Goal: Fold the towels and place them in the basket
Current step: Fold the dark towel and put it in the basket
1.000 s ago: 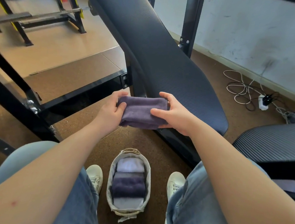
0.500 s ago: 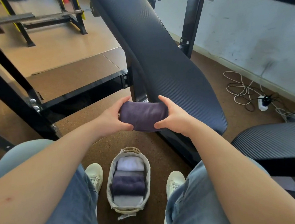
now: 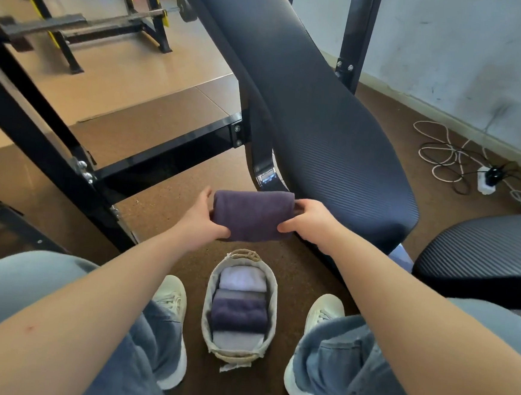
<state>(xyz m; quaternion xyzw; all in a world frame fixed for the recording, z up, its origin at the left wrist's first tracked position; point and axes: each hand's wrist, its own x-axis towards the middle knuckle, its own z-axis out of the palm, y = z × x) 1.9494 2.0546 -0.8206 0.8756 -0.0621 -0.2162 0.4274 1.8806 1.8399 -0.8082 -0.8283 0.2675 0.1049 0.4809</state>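
Left hand (image 3: 203,221) and right hand (image 3: 308,224) clamp one folded purple towel (image 3: 252,215), fingers curled narrow. Basket (image 3: 273,295) below fingers: four folded towels (image 3: 239,315).

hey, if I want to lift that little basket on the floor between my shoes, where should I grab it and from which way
Probably by the rope handle at the far end of the basket, reaching straight down from above. The basket is a narrow oval, packed with folded towels, so there is little room to grip inside. A shoe stands on each long side, so the ends are freer. The near end's handle isn't clear.
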